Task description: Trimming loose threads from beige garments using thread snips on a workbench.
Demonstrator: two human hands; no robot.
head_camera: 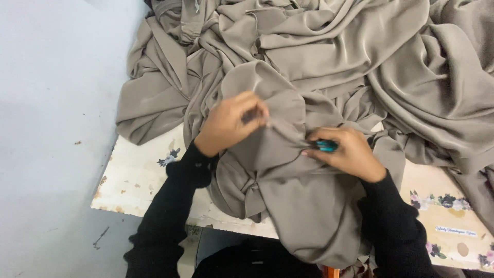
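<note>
- Left hand point(232, 123) pinching a fold of taupe cloth point(329, 67), fingers pressed together on it, lifted a little off the heap.
- Right hand point(346, 152) closed around a small teal tool point(325, 146), likely a thread snip; fingertips pressing cloth just beside it.
- Cloth piled across a worn white table point(139, 180), spilling over the near edge into the lap.
- Best done, by the look of it, with the fold held taut between both hands and the tool tip kept on the seam only, clear of the left fingertips and the layer beneath.
- Tool's blades hidden under fingers and cloth; open or closed, cannot tell.
- Seam or thread being worked too small to make out.
- Far part of the heap cut off at the top and right edges.
- Grey floor point(46, 103) to the left.
</note>
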